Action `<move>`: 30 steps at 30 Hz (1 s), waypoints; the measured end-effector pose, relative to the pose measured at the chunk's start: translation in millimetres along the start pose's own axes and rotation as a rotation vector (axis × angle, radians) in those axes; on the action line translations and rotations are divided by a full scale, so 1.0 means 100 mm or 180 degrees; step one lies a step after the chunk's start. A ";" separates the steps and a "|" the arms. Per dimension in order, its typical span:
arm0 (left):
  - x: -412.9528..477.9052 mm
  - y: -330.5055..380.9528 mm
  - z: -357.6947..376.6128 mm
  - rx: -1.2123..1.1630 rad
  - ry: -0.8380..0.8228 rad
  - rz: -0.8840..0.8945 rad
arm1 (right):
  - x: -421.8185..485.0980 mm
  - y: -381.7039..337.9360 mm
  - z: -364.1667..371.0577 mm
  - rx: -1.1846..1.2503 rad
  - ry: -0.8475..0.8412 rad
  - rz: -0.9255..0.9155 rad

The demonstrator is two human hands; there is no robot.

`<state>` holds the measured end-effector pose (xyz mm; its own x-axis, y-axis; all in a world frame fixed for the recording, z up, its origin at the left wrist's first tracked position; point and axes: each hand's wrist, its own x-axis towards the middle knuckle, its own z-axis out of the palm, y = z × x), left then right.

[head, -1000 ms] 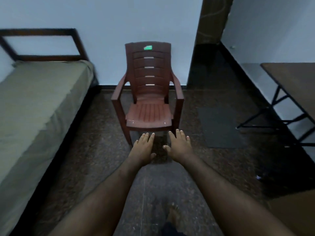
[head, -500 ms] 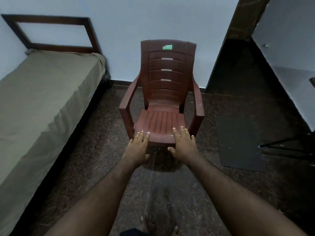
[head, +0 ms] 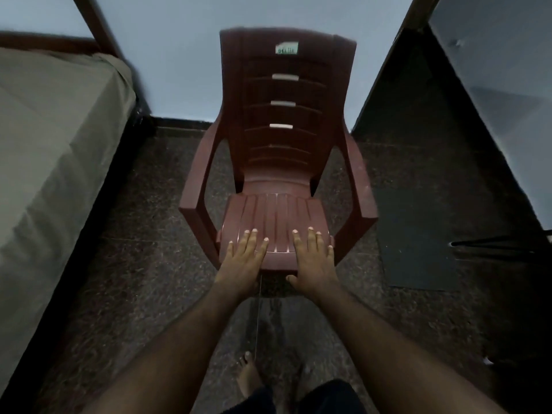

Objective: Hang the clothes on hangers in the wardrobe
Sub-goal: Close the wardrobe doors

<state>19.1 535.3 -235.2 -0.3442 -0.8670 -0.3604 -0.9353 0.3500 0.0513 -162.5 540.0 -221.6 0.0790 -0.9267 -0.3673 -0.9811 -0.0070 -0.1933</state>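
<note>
No clothes, hangers or wardrobe are in view. Both my arms reach forward, palms down. My left hand (head: 243, 261) and my right hand (head: 313, 261) are held flat with straight fingers over the front edge of the seat of a brown plastic armchair (head: 283, 138). Neither hand holds anything. Whether the fingers touch the seat I cannot tell. The chair's seat has nothing on it.
A bed with a grey-green sheet (head: 53, 138) runs along the left, its dark wooden frame (head: 95, 28) behind it. A dark mat (head: 418, 237) lies on the speckled floor to the right of the chair. Black metal table legs (head: 501, 243) jut in at the right edge. My bare feet (head: 249, 380) stand below.
I have stepped closer to the chair, which now fills the middle of the view. My flat hands have moved from in front of the seat to over its front edge.
</note>
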 end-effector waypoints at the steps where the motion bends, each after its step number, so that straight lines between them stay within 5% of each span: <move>1: 0.12 -0.05 0.11 0.0091 -0.0035 0.0045 | 0.11 0.00 0.14 0.0006 -0.0063 0.0030; 11: 1.36 -0.46 1.55 0.0403 -0.0239 0.0197 | 1.53 0.30 1.81 -0.0570 -0.0617 -0.0098; 17: 1.78 -0.46 2.21 0.0551 -0.0150 0.0628 | 1.71 0.68 2.36 -0.0697 -0.0424 -0.0198; 30: 2.86 -0.68 1.87 0.0417 -0.0007 0.0569 | 2.87 0.91 1.94 -0.0734 -0.0174 -0.0518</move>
<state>-0.2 330.0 -516.1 -0.5033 -0.7862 -0.3585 -0.8408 0.5413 -0.0069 -194.6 346.6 -520.4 0.2418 -0.8848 -0.3983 -0.9686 -0.2448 -0.0441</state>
